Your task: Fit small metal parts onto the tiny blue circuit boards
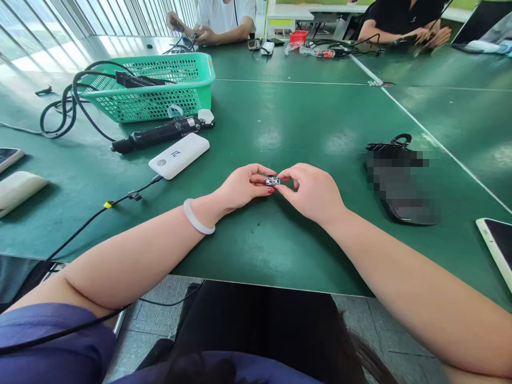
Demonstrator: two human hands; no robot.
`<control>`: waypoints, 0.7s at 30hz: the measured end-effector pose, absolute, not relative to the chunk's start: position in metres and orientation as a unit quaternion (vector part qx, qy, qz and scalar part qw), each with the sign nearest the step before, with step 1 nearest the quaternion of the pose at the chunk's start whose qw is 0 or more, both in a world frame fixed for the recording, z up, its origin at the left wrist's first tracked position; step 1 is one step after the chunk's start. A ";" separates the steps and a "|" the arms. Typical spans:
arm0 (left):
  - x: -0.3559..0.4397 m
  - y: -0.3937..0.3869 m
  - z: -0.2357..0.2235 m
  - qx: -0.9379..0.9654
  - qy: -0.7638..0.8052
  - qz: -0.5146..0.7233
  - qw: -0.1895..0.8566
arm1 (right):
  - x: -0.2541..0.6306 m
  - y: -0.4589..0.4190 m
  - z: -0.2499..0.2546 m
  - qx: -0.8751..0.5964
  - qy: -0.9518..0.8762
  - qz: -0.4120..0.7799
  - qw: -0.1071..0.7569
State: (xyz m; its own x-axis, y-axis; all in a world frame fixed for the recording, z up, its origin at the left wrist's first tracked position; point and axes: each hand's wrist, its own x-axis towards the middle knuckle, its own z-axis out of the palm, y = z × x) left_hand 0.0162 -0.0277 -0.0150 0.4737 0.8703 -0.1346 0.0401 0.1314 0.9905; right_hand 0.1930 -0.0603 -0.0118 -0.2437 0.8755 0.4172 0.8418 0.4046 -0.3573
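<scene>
A small silver-and-black part [272, 181] is held between my two hands, just above the green table; its exact kind is too small to make out. My left hand [244, 186], with a white bangle on its wrist, grips the part from the left between thumb and fingers. From the right, my right hand [314, 191] pinches its other side with thumb and forefinger. Beyond my left forearm lies a white power bank [179, 156] with a black cable plugged in. Behind it rests a black cylindrical handheld tool [162, 133].
A green plastic basket [160, 98] with black cables stands at the back left. A black pouch-like object [400, 184], partly blurred, lies right of my hands. A phone [498, 245] is at the right edge. Two people sit across the table, near a small red box [298, 36].
</scene>
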 end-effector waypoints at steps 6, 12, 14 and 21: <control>0.018 -0.030 -0.012 0.562 0.399 0.338 0.641 | 0.191 -0.060 -0.012 -0.542 -0.784 0.033 0.301; 0.026 -0.040 -0.007 0.471 0.404 0.374 0.689 | 0.183 -0.058 -0.017 -0.537 -0.776 0.041 0.329; 0.028 -0.042 -0.005 0.448 0.413 0.370 0.701 | 0.181 -0.057 -0.018 -0.532 -0.779 0.044 0.328; 0.004 -0.043 0.012 0.476 0.503 0.335 0.639 | 0.190 -0.058 -0.019 -0.499 -0.796 0.089 0.333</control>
